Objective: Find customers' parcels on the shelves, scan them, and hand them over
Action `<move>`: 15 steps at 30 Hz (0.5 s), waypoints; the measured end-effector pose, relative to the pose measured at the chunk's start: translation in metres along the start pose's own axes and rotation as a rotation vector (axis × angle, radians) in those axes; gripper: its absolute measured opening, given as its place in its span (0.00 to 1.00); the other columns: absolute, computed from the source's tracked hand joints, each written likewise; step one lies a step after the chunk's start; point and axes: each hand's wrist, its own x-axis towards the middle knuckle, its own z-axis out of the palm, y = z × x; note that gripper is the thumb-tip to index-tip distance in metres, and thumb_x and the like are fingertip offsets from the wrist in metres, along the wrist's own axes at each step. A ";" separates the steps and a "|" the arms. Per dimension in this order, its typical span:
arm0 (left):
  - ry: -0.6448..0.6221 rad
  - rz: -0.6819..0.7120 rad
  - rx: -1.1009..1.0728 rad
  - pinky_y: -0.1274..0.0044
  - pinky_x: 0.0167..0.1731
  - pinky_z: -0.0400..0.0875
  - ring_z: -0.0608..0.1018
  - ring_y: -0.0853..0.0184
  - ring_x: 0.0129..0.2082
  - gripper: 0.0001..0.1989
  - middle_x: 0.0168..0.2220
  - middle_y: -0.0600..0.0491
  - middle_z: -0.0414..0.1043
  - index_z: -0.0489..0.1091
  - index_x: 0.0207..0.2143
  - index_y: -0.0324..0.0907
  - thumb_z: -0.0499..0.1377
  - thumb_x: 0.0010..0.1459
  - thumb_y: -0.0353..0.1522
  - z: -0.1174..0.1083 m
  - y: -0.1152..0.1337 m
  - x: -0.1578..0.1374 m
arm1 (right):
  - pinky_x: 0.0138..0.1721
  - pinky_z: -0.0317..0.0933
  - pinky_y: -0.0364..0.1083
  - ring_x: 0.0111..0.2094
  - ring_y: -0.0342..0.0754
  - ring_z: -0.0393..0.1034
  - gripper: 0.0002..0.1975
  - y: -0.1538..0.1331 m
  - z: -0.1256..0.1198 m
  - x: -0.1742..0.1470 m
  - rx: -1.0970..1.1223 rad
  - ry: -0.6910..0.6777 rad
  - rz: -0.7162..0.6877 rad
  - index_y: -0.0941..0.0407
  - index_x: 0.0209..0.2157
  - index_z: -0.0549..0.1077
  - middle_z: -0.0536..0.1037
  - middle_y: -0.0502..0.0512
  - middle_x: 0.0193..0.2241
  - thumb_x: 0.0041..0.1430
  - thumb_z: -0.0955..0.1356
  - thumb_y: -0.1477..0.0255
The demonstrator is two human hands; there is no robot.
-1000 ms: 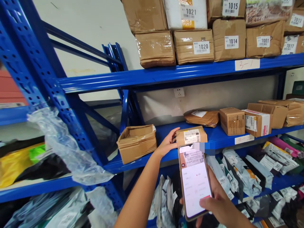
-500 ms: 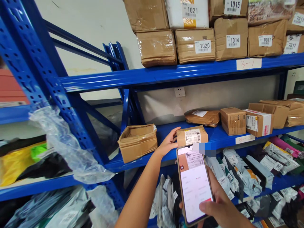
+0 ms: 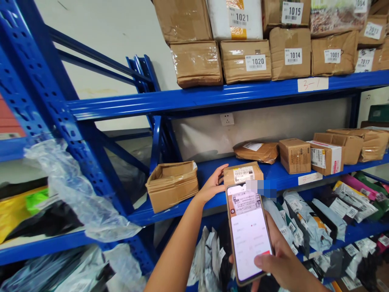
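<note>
On the blue middle shelf, my left hand [image 3: 212,185] grips the left side of a small brown cardboard box [image 3: 228,172] with a white shipping label. My right hand [image 3: 275,255] holds a smartphone [image 3: 249,239] upright in front of the box, its thumb on the lower right of the screen. The upper part of the screen shows a label image, with a pale form below it. The phone covers the lower part of the box. Left of my left hand stands a dented cardboard box [image 3: 173,186], apart from it.
Numbered parcels such as a taped box [image 3: 237,73] line the upper shelf [image 3: 188,96]. Further right on the middle shelf sit a flat brown package [image 3: 258,152] and a square carton [image 3: 294,156]. Bagged parcels [image 3: 306,223] crowd below. Crumpled plastic wrap [image 3: 73,182] hangs on the left post.
The view has shifted slightly, so the shelves sit a little further left. Both hands keep their holds. The phone covers a bit more of the box, and the label image on its screen has shifted.
</note>
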 end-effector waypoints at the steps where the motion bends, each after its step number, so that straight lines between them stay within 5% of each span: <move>1: -0.001 -0.003 -0.007 0.59 0.64 0.56 0.63 0.49 0.64 0.49 0.63 0.42 0.60 0.54 0.63 0.46 0.72 0.40 0.40 0.000 0.000 0.000 | 0.23 0.67 0.40 0.32 0.49 0.78 0.48 -0.002 0.001 0.000 -0.002 0.006 0.011 0.51 0.64 0.46 0.82 0.59 0.40 0.49 0.75 0.63; 15: 0.002 0.081 -0.014 0.59 0.64 0.56 0.66 0.53 0.62 0.45 0.59 0.45 0.65 0.58 0.63 0.48 0.70 0.42 0.36 -0.003 -0.007 0.002 | 0.23 0.68 0.39 0.33 0.49 0.79 0.51 -0.004 0.005 -0.005 0.014 0.004 -0.007 0.52 0.65 0.44 0.83 0.61 0.40 0.49 0.76 0.62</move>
